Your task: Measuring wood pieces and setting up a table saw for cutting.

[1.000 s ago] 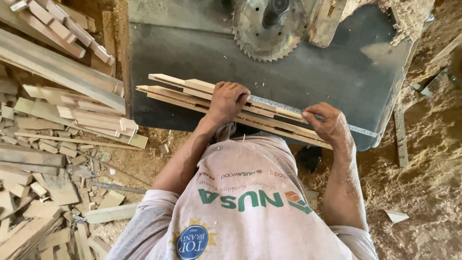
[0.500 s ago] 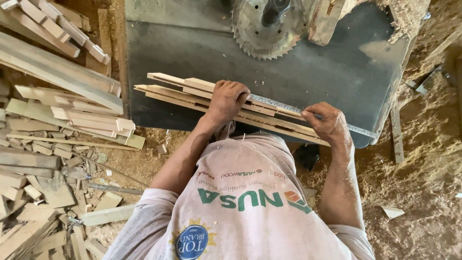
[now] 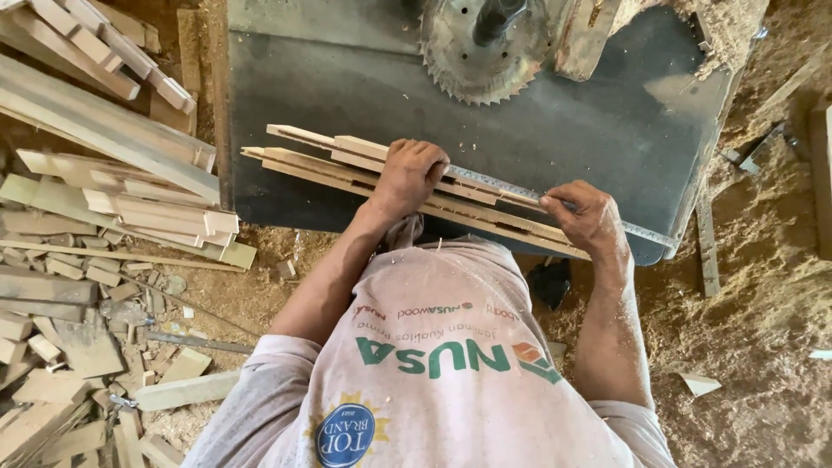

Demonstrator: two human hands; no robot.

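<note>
The wooden slats [image 3: 364, 169] are pressed by the left hand [image 3: 409, 176], fingers curled; the right hand [image 3: 588, 217] grips them too.

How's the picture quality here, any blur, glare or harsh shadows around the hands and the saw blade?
Head view: sharp overall, soft even daylight, no glare; left hand and right hand crisp on the wooden strips; saw blade teeth distinct; edges bow slightly from the wide lens.

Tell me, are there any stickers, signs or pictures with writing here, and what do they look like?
Large logo: across the back of the pale shirt, green block letters with a small orange mark beside them.
Round badge: low on the shirt, dark blue circle with a yellow spiky rim.
Small print lines: above the logo, thin and faded.
No packages, signs or screens in view.
</note>
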